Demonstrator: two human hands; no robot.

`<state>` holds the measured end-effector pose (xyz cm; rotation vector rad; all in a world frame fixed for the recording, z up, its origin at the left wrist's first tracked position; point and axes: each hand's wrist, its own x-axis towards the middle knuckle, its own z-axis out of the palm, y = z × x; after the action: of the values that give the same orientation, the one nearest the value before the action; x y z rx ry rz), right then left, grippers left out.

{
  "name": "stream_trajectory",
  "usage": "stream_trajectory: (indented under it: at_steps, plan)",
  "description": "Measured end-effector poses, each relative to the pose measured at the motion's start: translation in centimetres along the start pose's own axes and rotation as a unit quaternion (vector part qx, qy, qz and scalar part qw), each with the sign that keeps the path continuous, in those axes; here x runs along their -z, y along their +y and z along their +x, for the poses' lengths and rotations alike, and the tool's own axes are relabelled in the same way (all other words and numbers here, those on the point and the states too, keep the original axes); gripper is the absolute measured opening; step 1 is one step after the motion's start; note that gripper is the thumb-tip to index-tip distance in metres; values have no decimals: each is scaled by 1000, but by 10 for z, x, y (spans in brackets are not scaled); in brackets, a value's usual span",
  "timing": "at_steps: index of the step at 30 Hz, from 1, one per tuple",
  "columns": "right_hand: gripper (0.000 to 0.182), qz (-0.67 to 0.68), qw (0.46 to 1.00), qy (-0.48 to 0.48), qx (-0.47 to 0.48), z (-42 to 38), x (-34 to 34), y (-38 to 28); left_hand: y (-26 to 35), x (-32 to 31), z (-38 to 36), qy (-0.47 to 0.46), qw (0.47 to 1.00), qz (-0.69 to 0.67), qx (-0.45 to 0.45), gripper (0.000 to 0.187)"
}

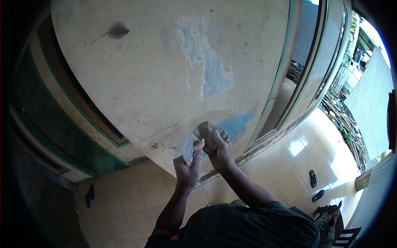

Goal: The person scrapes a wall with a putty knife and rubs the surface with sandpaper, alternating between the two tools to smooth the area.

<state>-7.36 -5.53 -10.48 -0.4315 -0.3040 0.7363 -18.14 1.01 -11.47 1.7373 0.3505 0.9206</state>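
Observation:
In front of the wall, both my hands grip a clear plastic bag with a grey-brown mass in or against it; what the mass is, I cannot make out. My left hand is closed on the bag's left side, thumb up, and a small red-and-white patch shows by its fingers. Around the right side of the mass my right hand is closed, its thumb lying on top. Behind the hands, the cream wall bears a grey-white patch and a blue patch.
Glossy beige tiles run along the wall's foot. Dark sandals lie on the right, with another dark pair at left. A seated person's hand shows near a dark chair. Green-edged window frames stand right.

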Motion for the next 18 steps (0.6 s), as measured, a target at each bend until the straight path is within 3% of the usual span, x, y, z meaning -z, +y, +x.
stream_trajectory:
  at_steps: [2,3,4,6,8,10,13,15,18]
  plan:
    - [35,-85,980,98,149,15,1,-26,5,4,-11,29,998,-38,-43,14]
    - [37,-184,943,124,250,27,-4,-49,10,8,-17,65,992,-76,-74,13]
    - [39,-279,885,149,343,42,-15,-75,15,15,-24,62,992,-74,-77,13]
    - [43,-431,696,102,566,83,-43,-118,22,35,-33,121,981,-148,-9,17]
    - [55,-589,554,41,587,120,-69,-125,14,49,-30,161,977,-138,-25,17]
    - [60,-714,424,106,547,143,-79,-82,2,65,-29,199,970,-130,-40,17]
    - [64,-725,443,68,523,129,-46,-21,-12,88,-33,315,940,-130,33,24]
    - [62,-748,450,55,486,122,-30,-2,-41,116,-44,320,938,-121,64,26]
    - [59,-683,459,90,561,141,-91,-57,-82,144,-57,353,924,-87,119,32]
